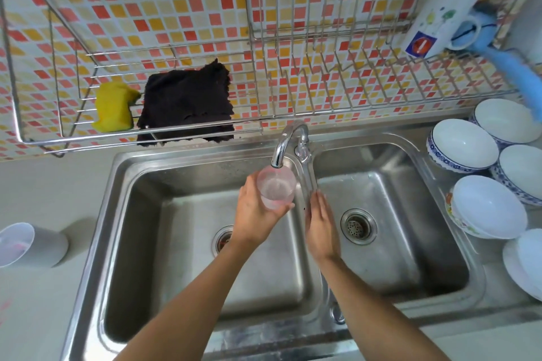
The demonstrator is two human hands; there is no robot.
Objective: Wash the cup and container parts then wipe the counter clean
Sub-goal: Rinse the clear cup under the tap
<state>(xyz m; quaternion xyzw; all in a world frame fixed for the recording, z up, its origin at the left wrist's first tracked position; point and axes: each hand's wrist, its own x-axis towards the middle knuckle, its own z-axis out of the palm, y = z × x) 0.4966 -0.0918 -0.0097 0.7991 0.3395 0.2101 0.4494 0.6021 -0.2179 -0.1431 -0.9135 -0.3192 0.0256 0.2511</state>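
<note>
My left hand (pixel 254 211) grips a clear plastic cup (pixel 275 186) upright right under the spout of the chrome faucet (pixel 289 141), over the left basin of the steel double sink (pixel 123 214). My right hand (pixel 321 228) hovers flat with fingers extended above the divider between the basins, holding nothing. A grey container (pixel 32 245) lies on its side on the counter at the far left. On the wall rack a yellow sponge (pixel 114 107) sits beside a dark cloth (pixel 186 102).
Several white bowls (pixel 463 146) are stacked on the counter right of the sink. A wire dish rack (pixel 337 79) runs along the tiled wall, holding a white mug (pixel 437 23) and a blue brush (pixel 519 73). The right basin has an open drain (pixel 357 226).
</note>
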